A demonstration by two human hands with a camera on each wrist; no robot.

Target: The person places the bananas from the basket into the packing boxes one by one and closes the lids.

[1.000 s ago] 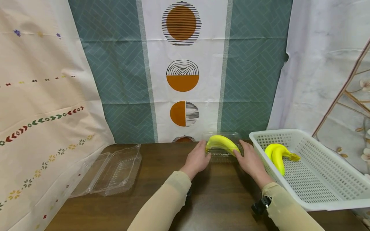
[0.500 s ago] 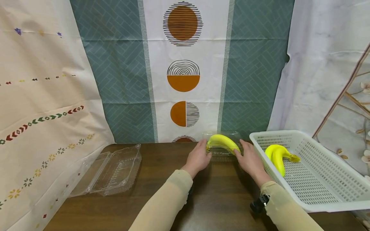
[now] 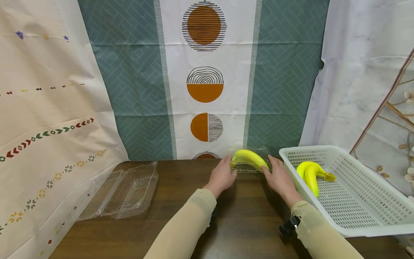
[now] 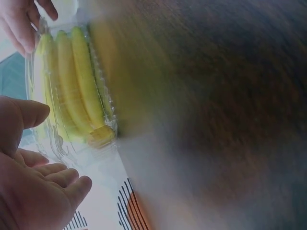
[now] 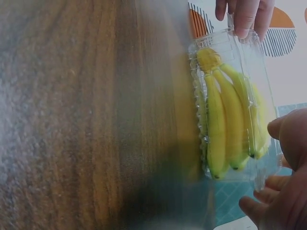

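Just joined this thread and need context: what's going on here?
A person's left hand and right hand hold opposite ends of a clear container with bananas inside; whether its lid is fastened, I can't tell. A second container lies open on the left. More bananas sit in the white basket on the right.

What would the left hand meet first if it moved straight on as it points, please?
The left hand would likely meet the clear container of bananas, which its fingers already seem to touch.
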